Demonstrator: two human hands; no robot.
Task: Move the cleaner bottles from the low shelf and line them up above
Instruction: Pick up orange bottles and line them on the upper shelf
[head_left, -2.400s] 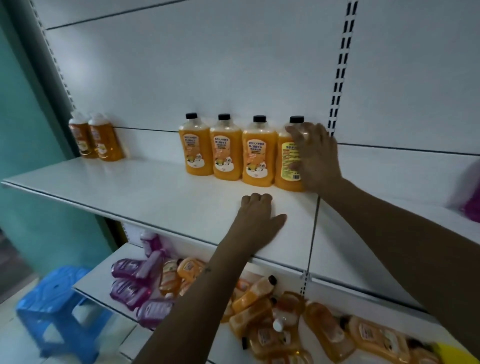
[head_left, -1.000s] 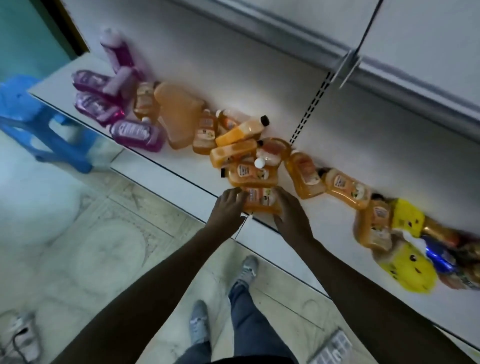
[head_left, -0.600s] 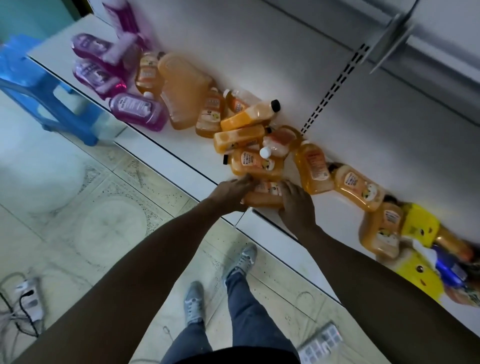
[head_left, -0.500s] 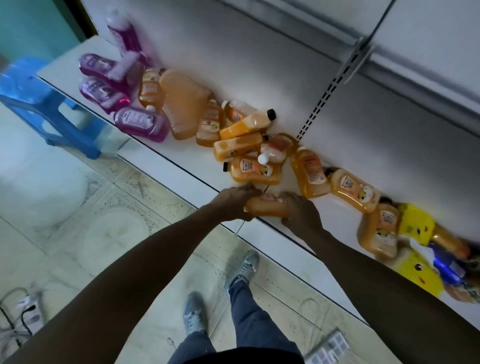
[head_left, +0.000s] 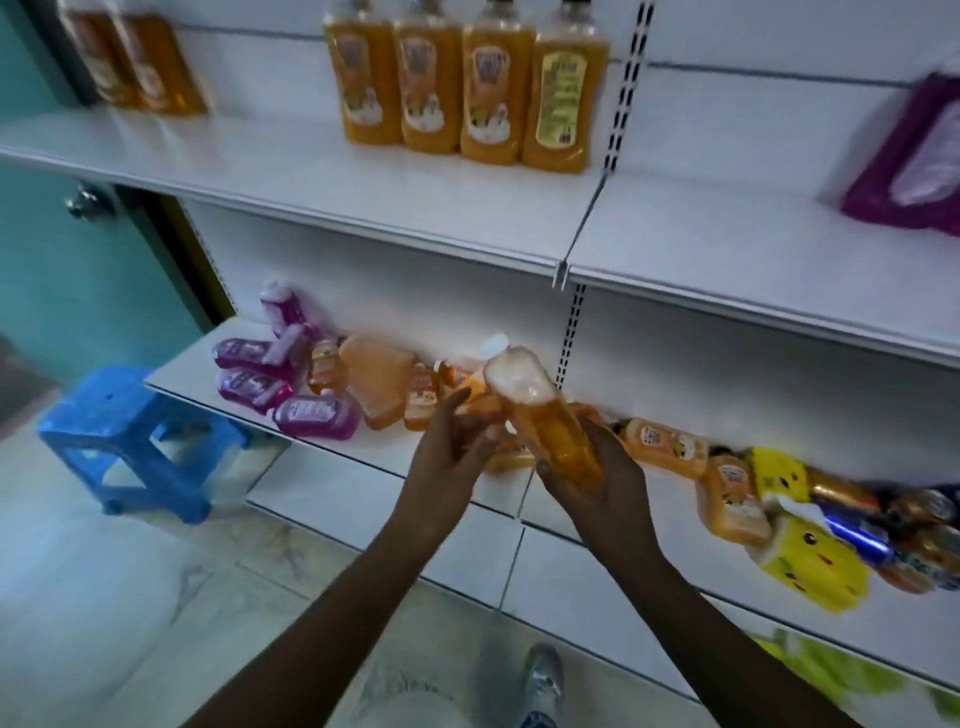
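Orange liquid fills the cleaner bottle (head_left: 550, 431) you hold in front of the low shelf (head_left: 332, 462), base end tipped up toward the camera and neck hidden down in your palm. Your right hand (head_left: 597, 483) wraps its fingers around the lower body and appears to carry the weight. Your left hand (head_left: 447, 457) sits beside it with fingers relaxed and partly extended, touching or nearly touching the bottle's side; motion blur leaves the contact uncertain. Judgement: the left hand steadies while the right turns the bottle upright for the lift. Behind your hands, more orange bottles (head_left: 665, 447) lie on their sides along the low shelf's back edge, with pink bottles (head_left: 317, 415) heaped at the left end and yellow packages (head_left: 810, 561) at the right. On the upper shelf (head_left: 363, 208), four orange bottles (head_left: 462, 83) stand upright in a touching row against the back panel, the rightmost just beside the slotted upright (head_left: 623, 88). Two further orange bottles (head_left: 135, 62) stand well apart at the far left. A purple pouch (head_left: 914, 156) leans on the next bay to the right. Judgement: the open space left of the row suits the held bottle. A blue stool (head_left: 135, 441) stands on the floor, left.
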